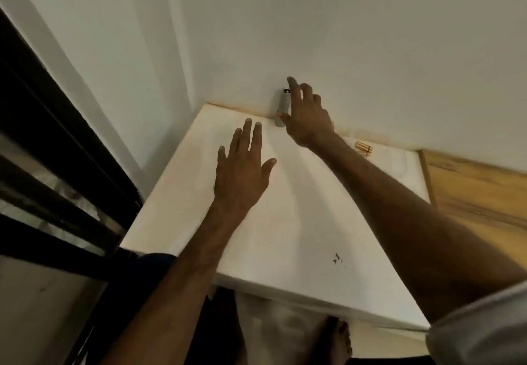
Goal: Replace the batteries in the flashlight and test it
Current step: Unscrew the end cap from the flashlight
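A grey flashlight (284,105) with a dark top stands upright at the table's far edge, against the white wall. My right hand (306,113) is wrapped on it from the right. The thumb presses its lower body and the index finger reaches past its top. My left hand (242,165) hovers flat over the white tabletop, left of and nearer than the flashlight, fingers spread and holding nothing. A few gold batteries (364,148) lie bundled together near the wall, right of my right forearm.
The white table (299,236) sits in a room corner, with white walls behind and to the left. A wooden surface (479,193) adjoins it on the right. A dark window frame (57,136) runs along the left. Small dark marks (337,258) dot the near tabletop.
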